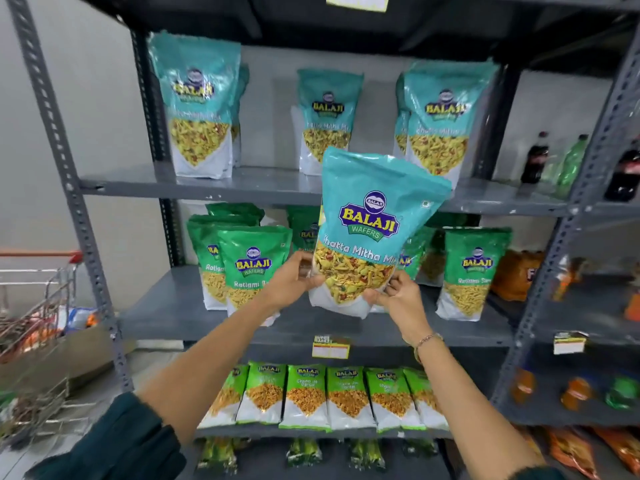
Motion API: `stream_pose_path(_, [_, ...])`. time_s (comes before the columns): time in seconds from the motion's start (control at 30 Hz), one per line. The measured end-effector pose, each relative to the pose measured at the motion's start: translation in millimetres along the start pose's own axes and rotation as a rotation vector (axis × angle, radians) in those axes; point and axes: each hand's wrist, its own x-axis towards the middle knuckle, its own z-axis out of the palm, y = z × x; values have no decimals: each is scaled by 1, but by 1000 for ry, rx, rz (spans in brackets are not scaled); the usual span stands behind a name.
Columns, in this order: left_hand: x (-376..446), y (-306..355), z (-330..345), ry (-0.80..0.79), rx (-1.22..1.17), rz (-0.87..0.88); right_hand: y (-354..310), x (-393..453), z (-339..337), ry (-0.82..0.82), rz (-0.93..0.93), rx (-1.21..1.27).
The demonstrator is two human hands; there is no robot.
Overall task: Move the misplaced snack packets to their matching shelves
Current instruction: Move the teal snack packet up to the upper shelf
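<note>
I hold a teal Khatta Mitha Mix packet (370, 223) upright in front of the rack, between the top and middle shelves. My left hand (291, 282) grips its lower left edge and my right hand (394, 296) grips its lower right corner. More teal packets (197, 105) of the same kind stand on the top shelf (194, 187). Dark green Ratlami Sev packets (252, 265) stand on the middle shelf (180, 313), partly hidden behind the held packet. Light green packets (306, 396) line the lower shelf.
A grey slotted upright (65, 174) frames the rack on the left. A shopping trolley (38, 323) stands at the left. The neighbouring rack on the right holds dark and green bottles (535, 157) and orange packets (512, 275). A price label (330, 346) hangs on the middle shelf's edge.
</note>
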Motion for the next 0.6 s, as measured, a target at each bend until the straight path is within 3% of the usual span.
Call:
stream_pose_path(0.3, [47, 70, -56, 155, 5, 116, -102, 63, 2, -86, -172, -19])
stream_pose_path(0.6, [114, 111, -101, 228, -10, 145, -154, 149, 17, -87, -292, -179])
